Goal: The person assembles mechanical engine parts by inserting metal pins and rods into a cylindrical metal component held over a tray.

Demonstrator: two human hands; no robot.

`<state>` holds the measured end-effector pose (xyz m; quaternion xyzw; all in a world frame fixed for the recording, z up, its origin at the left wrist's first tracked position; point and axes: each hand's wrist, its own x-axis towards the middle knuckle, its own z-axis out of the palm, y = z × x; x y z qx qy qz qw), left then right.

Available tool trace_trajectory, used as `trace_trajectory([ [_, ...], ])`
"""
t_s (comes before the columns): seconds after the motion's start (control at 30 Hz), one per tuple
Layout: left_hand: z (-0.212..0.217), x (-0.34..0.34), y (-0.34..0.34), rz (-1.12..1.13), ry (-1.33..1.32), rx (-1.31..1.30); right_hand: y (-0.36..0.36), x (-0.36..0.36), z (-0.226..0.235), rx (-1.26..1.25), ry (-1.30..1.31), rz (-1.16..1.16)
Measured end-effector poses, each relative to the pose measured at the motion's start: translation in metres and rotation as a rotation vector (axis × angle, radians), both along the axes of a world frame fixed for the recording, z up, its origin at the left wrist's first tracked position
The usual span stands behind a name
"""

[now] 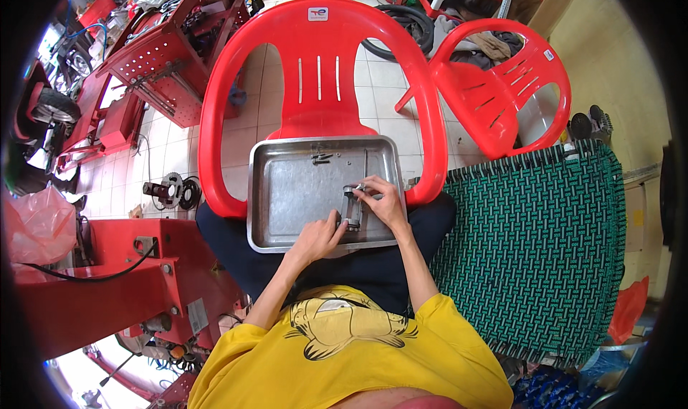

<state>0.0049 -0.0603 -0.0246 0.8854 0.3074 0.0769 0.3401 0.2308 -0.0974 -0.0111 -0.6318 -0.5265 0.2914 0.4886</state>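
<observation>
A shallow metal tray rests in front of me, between the red chair and my lap. Inside it, toward the right, stands or lies a small dark grey and silver metal part with a frame-like shape. My left hand holds its near end between thumb and fingers. At the far end, my right hand pinches a small silver piece, too small to name. Several dark bolts lie near the tray's far edge. A thin rod and a tiny nut-like piece are beside them.
A red plastic armchair faces me, with another red chair behind to the right. A green woven seat is at my right. Red machinery stands at left, and a chain sprocket lies on the tiled floor.
</observation>
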Motion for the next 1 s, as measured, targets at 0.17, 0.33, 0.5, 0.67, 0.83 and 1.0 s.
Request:
trace_trajectory([
  [0.17, -0.013, -0.004, 0.002, -0.083, -0.004, 0.067, 0.000, 0.002, -0.002, -0.095, 0.003, -0.039],
  [0.33, 0.001, -0.001, 0.004, -0.012, 0.047, -0.078, -0.001, -0.004, 0.006, -0.101, 0.070, -0.031],
  [0.5, 0.001, 0.000, 0.005, -0.038, 0.089, -0.173, 0.001, 0.006, -0.019, -0.037, -0.012, -0.032],
  [0.67, 0.009, 0.001, 0.007, -0.029, 0.066, -0.153, 0.001, 0.000, 0.003, -0.178, -0.088, -0.089],
  [0.83, 0.009, 0.002, 0.006, -0.039, 0.065, -0.156, 0.003, 0.000, -0.009, 0.063, -0.003, -0.001],
  [1.0, 0.011, 0.002, 0.006, -0.043, 0.074, -0.142, 0.000, 0.001, 0.004, -0.185, -0.029, -0.060],
])
